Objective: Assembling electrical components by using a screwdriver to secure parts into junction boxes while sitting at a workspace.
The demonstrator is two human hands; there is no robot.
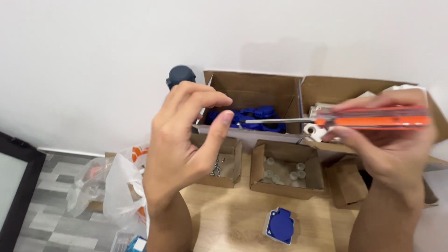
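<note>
head view. the right hand [392,140] is closed around the orange handle of a screwdriver [373,120], held level at chest height above a wooden table [233,219], its steel shaft pointing left toward the left hand [186,135]. the left hand is raised, palm turned inward, thumb and curled forefinger drawn close together just at the shaft's tip; whether a small part is pinched between them cannot be told. both forearms rise from the lower edge of the view, wrists bent slightly inward.

the screwdriver appears rigid and light; the smooth plastic handle looks somewhat slippery, so the wide grip round the handle's middle suits it best, and the thin shaft is better steadied than gripped.

behind the hands stands an open cardboard box of blue parts [254,116]; below it lie a small box with metal hardware [224,161] and a small box with pale caps [285,170]. a blue socket [280,225] rests alone on the table, well apart from both hands. a plastic bag [121,182] sits at the left.
</note>
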